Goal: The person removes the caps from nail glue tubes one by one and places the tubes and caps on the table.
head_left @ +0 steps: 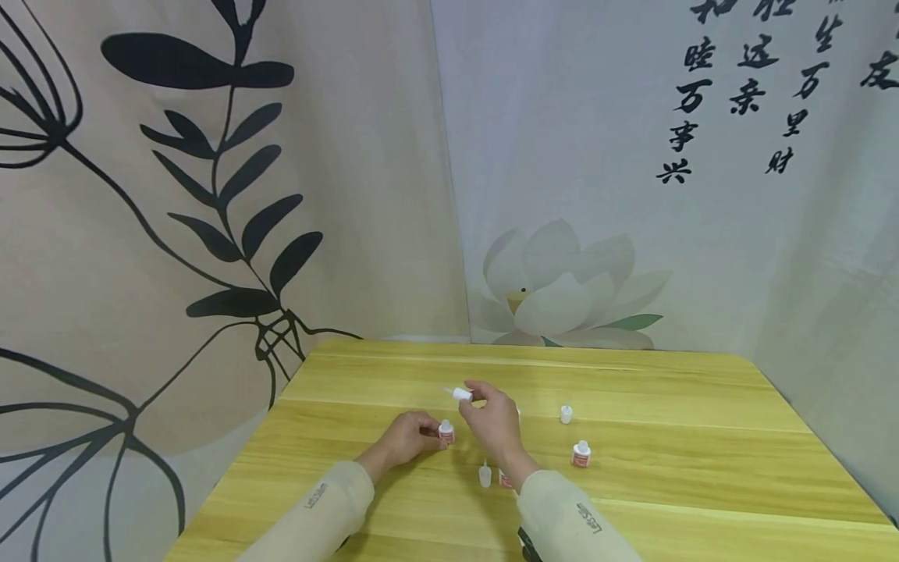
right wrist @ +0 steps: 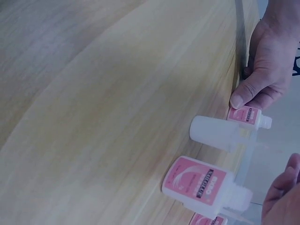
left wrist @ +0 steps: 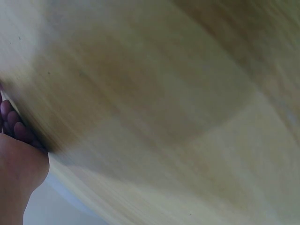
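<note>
My left hand (head_left: pixel 410 435) grips a small white nail glue bottle (head_left: pixel 445 432) with a pink label. The bottle stands uncapped, its neck bare; in the right wrist view the thumb lies along that bottle (right wrist: pixel 243 116). Raised just above and to the right, my right hand (head_left: pixel 492 420) pinches a white cap (head_left: pixel 461 394) whose thin stem points left. Below the right hand are another white cap (head_left: pixel 485 474), its stem upward, and a second nail glue bottle (head_left: pixel 505 478), partly hidden by the wrist. The left wrist view shows only curled fingers (left wrist: pixel 16 122) at its edge.
On the wooden table (head_left: pixel 667 390), a third nail glue bottle (head_left: pixel 580 454) stands to the right, with a white cap (head_left: pixel 566 414) behind it. Another white item (head_left: pixel 518 412) is mostly hidden behind the right hand. A printed curtain (head_left: pixel 379 195) hangs behind the table.
</note>
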`<state>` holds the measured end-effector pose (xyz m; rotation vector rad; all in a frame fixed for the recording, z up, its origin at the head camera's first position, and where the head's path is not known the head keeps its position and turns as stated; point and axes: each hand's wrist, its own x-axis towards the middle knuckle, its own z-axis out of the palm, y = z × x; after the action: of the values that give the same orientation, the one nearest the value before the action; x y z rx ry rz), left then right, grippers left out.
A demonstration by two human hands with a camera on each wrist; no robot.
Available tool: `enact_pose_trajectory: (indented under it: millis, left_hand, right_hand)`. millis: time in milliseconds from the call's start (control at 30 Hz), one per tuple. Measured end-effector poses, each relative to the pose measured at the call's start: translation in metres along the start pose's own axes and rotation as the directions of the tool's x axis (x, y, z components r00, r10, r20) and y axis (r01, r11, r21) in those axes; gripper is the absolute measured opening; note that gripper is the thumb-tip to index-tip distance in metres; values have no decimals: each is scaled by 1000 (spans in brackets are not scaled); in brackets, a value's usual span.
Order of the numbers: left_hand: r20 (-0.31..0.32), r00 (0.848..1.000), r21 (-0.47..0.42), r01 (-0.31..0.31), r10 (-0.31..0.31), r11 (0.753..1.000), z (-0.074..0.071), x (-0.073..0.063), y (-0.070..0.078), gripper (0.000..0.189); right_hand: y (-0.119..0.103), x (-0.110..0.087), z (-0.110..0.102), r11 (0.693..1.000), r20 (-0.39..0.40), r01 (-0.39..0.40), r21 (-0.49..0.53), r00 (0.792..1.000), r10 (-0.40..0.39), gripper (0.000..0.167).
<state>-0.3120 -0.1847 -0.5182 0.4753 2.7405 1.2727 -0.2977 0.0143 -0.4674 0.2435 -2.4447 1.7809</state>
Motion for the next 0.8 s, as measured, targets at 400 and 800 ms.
enact_pose_trajectory:
  millis: [400,800]
  left_hand:
    - [-1,1000,-3,-13,13,1000,-1,1,0,8]
    - [4,1000,-22,-28,28,999,-2,-2,2,9]
  right_hand:
    - [-2,-2,-2,1000,20,-14,21,1000,13,23]
    - [-4,-1,-1,1000,-5,12,1,1000,-12,29]
